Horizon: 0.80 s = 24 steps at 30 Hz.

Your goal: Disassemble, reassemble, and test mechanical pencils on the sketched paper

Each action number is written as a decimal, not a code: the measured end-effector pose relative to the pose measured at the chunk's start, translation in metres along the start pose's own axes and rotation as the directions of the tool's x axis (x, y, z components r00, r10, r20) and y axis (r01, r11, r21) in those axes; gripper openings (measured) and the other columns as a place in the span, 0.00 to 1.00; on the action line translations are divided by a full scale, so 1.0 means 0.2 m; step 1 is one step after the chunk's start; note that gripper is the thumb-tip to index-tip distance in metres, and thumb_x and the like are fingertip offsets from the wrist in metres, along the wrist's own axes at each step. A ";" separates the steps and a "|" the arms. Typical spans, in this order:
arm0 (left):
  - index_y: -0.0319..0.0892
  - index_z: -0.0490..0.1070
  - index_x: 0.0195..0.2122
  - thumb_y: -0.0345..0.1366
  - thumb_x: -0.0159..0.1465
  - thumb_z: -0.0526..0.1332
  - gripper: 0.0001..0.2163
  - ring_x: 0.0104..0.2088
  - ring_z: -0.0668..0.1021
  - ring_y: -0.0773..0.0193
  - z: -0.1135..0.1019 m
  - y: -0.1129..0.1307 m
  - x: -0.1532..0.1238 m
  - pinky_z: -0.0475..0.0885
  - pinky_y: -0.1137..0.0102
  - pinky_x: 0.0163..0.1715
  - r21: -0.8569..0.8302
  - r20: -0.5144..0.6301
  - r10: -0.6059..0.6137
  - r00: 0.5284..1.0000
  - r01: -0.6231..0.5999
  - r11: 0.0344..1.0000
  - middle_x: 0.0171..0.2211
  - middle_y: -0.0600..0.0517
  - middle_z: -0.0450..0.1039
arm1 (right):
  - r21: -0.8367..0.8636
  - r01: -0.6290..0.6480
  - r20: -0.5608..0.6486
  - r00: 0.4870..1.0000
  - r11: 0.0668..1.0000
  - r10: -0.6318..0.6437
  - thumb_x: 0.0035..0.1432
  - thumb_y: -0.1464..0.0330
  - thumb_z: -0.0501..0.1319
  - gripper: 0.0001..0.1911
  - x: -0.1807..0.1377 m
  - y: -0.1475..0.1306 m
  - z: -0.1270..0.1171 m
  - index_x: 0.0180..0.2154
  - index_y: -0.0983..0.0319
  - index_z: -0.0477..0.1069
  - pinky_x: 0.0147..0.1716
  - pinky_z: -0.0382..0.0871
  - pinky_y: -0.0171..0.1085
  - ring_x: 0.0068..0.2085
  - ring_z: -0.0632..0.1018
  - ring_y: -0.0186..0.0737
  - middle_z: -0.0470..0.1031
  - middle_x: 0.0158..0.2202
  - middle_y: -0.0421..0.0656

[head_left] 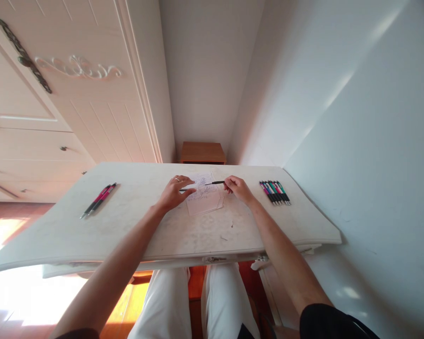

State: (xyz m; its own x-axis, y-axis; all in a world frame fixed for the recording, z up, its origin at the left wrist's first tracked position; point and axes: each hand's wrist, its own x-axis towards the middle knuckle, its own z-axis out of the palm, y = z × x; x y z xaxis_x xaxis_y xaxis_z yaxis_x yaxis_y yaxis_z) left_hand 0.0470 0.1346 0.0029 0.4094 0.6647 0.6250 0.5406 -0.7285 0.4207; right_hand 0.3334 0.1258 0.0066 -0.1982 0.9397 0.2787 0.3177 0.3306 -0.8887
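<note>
My right hand is closed around the black part of a pen, with a thin dark tip sticking out to the left over the paper. At the left edge of the paper is my left hand, a ring on one finger, its thumb and fingers apart. A slim dark piece shows in the gap beside that thumb; whether the hand touches it is unclear. Handwriting covers the upper part of the stacked sheets, partly behind my hands.
Two pink and black pens lie at the left of the white table. On the right is a row of several coloured pens. A wall borders the table's right side; a white cabinet and brown wooden furniture stand beyond.
</note>
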 end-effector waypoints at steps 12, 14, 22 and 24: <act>0.47 0.79 0.37 0.45 0.64 0.59 0.12 0.40 0.75 0.60 0.04 0.03 0.00 0.70 0.63 0.43 -0.086 0.054 0.031 0.998 -0.027 0.996 0.36 0.48 0.77 | -0.006 -0.031 0.087 0.996 1.000 0.031 0.57 0.50 0.56 0.20 -0.02 -0.04 0.04 0.27 0.61 0.66 0.28 0.67 0.34 0.26 0.71 0.35 0.73 0.27 0.41; 0.47 0.79 0.37 0.46 0.64 0.58 0.13 0.40 0.75 0.60 0.03 0.04 0.00 0.71 0.63 0.43 -0.091 0.052 0.007 0.999 -0.002 0.996 0.36 0.47 0.77 | -0.020 -0.026 0.081 0.996 0.999 0.028 0.58 0.51 0.55 0.20 -0.01 -0.02 0.03 0.27 0.61 0.66 0.28 0.67 0.34 0.26 0.72 0.35 0.73 0.28 0.42; 0.45 0.79 0.36 0.45 0.64 0.58 0.13 0.38 0.75 0.60 0.02 0.01 0.00 0.70 0.65 0.41 -0.052 0.006 -0.010 1.000 0.011 0.999 0.35 0.47 0.76 | -0.170 -0.048 -0.186 0.982 0.984 0.015 0.58 0.61 0.54 0.11 0.03 0.10 -0.06 0.32 0.61 0.69 0.33 0.68 0.35 0.29 0.74 0.36 0.75 0.30 0.42; 0.45 0.79 0.36 0.45 0.64 0.58 0.13 0.38 0.75 0.60 0.02 0.01 0.00 0.70 0.65 0.41 -0.041 0.006 -0.011 1.000 0.011 0.999 0.35 0.47 0.76 | -0.293 -0.031 -0.214 0.976 0.956 -0.034 0.57 0.64 0.55 0.10 0.02 0.11 -0.08 0.32 0.61 0.71 0.37 0.67 0.37 0.32 0.74 0.38 0.75 0.31 0.42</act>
State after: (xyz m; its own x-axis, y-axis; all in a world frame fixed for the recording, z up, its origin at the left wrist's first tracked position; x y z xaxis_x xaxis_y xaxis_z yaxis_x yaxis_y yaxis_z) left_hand 0.0513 0.1348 0.0010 0.4081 0.6734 0.6165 0.5146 -0.7274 0.4539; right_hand 0.3545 0.1394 -0.0066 -0.0061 0.9250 0.3800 0.5812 0.3125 -0.7513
